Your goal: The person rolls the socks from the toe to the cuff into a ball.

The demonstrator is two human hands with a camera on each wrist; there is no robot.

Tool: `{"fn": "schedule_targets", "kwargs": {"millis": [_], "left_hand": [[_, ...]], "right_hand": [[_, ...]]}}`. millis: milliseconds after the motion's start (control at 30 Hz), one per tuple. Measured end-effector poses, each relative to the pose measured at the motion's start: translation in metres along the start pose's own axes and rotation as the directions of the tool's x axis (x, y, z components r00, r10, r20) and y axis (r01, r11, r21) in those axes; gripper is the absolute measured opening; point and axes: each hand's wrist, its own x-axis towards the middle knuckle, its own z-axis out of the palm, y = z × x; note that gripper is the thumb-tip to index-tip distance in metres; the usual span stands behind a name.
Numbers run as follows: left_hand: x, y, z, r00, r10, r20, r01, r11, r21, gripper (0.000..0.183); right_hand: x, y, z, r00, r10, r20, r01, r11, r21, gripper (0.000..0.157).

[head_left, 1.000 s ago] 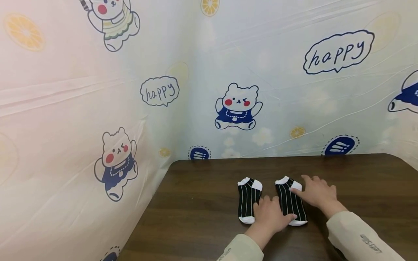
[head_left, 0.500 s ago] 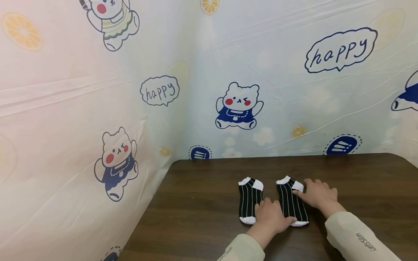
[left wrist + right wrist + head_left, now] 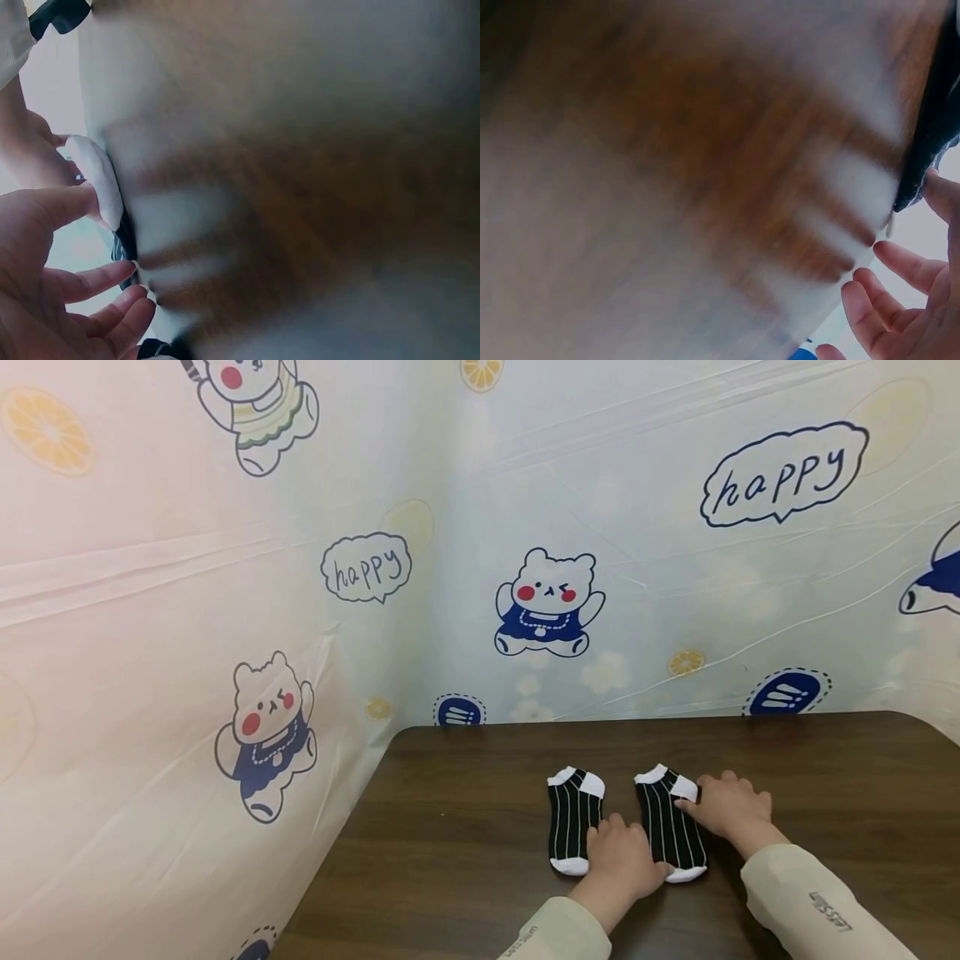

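Two black ankle socks with white pinstripes and white toes, heels and cuffs lie flat on the table, toes toward the person. My left hand (image 3: pixel 624 858) is between the left sock (image 3: pixel 568 818) and the right sock (image 3: pixel 667 827). Its thumb touches the right sock's white toe (image 3: pixel 101 180), while its loosely bent fingertips meet the tabletop. At the right sock's heel, my right hand (image 3: pixel 731 806) lays its thumb on the fabric. In the right wrist view, its spread fingers (image 3: pixel 904 274) reach the table beside the dark sock edge (image 3: pixel 930 135).
The dark wood table (image 3: pixel 450 827) has rounded far corners. Behind it and along the left hangs a pale curtain (image 3: pixel 420 635) printed with bears, orange slices and the word "happy". Beige sleeves (image 3: pixel 817 893) cover both forearms.
My left thumb has slid slightly left along the right sock's toe. My right hand has shifted a little toward the person, its thumb still at the heel. Both socks remain almost in place.
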Motion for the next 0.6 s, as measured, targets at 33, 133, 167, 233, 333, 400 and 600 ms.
{"fn": "schedule_targets", "kwargs": {"millis": [33, 133, 167, 233, 333, 400, 600], "left_hand": [[-0.0001, -0.0003, 0.0, 1.0, -0.001, -0.003, 0.001, 1.0, 0.004, 0.054], [-0.0007, -0.0006, -0.0009, 1.0, -0.003, -0.011, 0.003, 1.0, 0.019, 0.053], [-0.0008, -0.0003, -0.0011, 1.0, -0.003, -0.013, 0.003, 1.0, 0.023, 0.053], [-0.001, 0.0001, -0.0012, 1.0, -0.005, -0.014, 0.005, 0.999, 0.032, 0.052], [-0.001, 0.0007, -0.0013, 1.0, -0.006, -0.009, 0.006, 0.999, 0.047, 0.052], [-0.0009, 0.0009, -0.0013, 1.0, -0.006, -0.004, 0.006, 0.999, 0.047, 0.051], [-0.0006, 0.0005, -0.0018, 1.0, -0.001, 0.003, 0.001, 0.999, 0.053, 0.046]], "right_hand": [[0.0003, -0.0004, -0.0003, 1.0, 0.0, 0.001, 0.0, 1.0, 0.002, 0.07], [0.0009, -0.0007, -0.0009, 1.0, 0.003, 0.0, -0.003, 1.0, 0.014, 0.068], [0.0011, -0.0004, -0.0012, 1.0, 0.004, 0.0, -0.004, 1.0, 0.019, 0.067], [0.0011, 0.0, -0.0016, 1.0, 0.006, 0.0, -0.006, 0.999, 0.033, 0.065], [0.0012, 0.0004, -0.0016, 1.0, 0.006, -0.001, -0.006, 0.998, 0.063, 0.062], [0.0012, 0.0008, -0.0014, 1.0, 0.006, -0.003, -0.005, 0.996, 0.09, 0.059], [0.0027, 0.0037, -0.0009, 1.0, -0.002, -0.016, 0.004, 0.987, 0.163, 0.052]]}}
